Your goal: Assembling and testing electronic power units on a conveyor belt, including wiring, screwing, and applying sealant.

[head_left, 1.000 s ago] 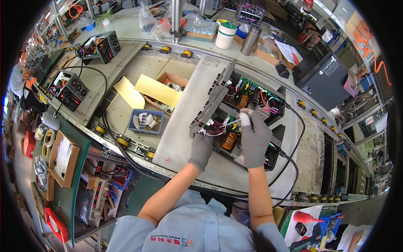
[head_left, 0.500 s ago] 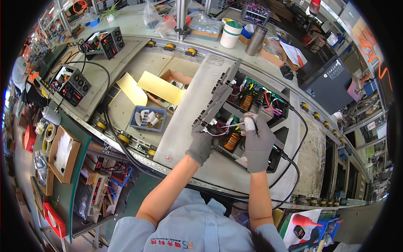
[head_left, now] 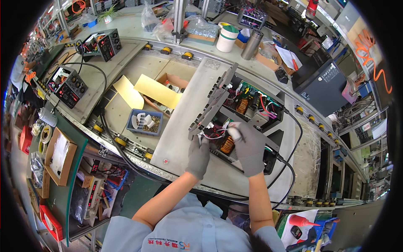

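Holding the grey metal panel [head_left: 214,107] tilted over the open power unit [head_left: 247,122] on the table, left hand [head_left: 198,155] fingers gripping its lower edge, right hand [head_left: 248,147] curled around a small white part near the wires [head_left: 214,133], one slip could easily pinch or yank those

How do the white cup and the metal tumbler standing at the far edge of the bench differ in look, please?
The white cup is squat and wide, while the metal tumbler is slimmer and taller. The white cup is matt white with a green band under its lid; the metal tumbler is bare silver-grey with no band. The white cup stands left of the metal tumbler. Both are upright, side by side, beyond the open electronics chassis.
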Demonstrator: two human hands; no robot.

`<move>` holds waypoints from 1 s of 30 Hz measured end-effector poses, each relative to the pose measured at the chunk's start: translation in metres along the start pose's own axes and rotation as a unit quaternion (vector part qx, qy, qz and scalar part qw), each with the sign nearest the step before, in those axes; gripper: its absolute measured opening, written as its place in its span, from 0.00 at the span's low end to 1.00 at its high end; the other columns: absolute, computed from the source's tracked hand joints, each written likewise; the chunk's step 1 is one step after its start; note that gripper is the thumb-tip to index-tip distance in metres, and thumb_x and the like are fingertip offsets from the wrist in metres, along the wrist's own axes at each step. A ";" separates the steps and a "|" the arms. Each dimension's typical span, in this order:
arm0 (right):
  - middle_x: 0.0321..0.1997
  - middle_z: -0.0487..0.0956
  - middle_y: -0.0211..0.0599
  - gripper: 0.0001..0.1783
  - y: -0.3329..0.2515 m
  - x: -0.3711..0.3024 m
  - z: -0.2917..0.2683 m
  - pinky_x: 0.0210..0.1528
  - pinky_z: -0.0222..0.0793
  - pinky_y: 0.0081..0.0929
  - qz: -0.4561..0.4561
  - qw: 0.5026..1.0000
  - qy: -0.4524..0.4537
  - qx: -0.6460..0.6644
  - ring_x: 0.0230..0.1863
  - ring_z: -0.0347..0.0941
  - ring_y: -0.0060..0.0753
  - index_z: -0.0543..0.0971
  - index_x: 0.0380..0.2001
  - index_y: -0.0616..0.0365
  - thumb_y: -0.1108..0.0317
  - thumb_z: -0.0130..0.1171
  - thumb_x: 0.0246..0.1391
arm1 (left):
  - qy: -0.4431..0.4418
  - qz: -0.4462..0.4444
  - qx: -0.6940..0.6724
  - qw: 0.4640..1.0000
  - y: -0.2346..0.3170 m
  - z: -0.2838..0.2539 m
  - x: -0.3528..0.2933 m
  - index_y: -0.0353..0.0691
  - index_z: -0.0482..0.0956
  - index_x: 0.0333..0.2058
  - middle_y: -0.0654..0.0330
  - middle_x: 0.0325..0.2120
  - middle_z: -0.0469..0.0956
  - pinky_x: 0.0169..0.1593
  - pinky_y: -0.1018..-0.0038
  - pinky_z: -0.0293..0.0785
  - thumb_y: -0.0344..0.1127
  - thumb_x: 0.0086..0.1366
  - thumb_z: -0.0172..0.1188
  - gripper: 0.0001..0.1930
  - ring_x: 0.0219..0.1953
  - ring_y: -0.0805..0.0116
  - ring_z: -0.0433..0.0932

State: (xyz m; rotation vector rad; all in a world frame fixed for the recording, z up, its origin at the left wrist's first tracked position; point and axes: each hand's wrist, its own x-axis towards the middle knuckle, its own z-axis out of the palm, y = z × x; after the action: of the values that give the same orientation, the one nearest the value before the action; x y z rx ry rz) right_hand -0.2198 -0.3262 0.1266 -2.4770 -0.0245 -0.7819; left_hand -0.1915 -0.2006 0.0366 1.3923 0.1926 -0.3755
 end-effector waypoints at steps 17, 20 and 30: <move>0.35 0.81 0.39 0.08 -0.004 -0.002 0.011 0.41 0.71 0.22 0.103 0.982 -0.095 0.130 0.37 0.78 0.30 0.77 0.36 0.62 0.78 0.54 0.51 | -0.073 0.538 0.279 0.792 0.005 -0.023 0.006 0.43 0.69 0.41 0.60 0.40 0.76 0.31 0.65 0.74 0.25 0.55 0.57 0.15 0.32 0.55 0.78; 0.35 0.81 0.38 0.09 -0.002 0.003 0.007 0.42 0.71 0.23 0.117 0.972 -0.112 0.170 0.37 0.77 0.27 0.78 0.37 0.63 0.80 0.52 0.51 | -0.044 0.523 0.226 0.820 0.008 -0.017 0.011 0.42 0.69 0.40 0.58 0.36 0.78 0.30 0.65 0.74 0.27 0.56 0.58 0.12 0.31 0.54 0.78; 0.37 0.80 0.39 0.12 -0.004 0.008 0.001 0.43 0.70 0.24 0.126 0.967 -0.130 0.180 0.39 0.76 0.28 0.77 0.38 0.63 0.82 0.49 0.51 | -0.014 0.458 0.200 0.866 0.009 -0.004 0.011 0.41 0.70 0.39 0.58 0.30 0.78 0.31 0.64 0.73 0.32 0.58 0.62 0.13 0.29 0.53 0.78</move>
State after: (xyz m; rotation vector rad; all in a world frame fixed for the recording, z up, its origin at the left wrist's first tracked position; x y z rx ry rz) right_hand -0.2136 -0.3240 0.1321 -2.1614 0.0489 -0.3077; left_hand -0.1779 -0.1968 0.0409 1.7120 -0.6028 0.3881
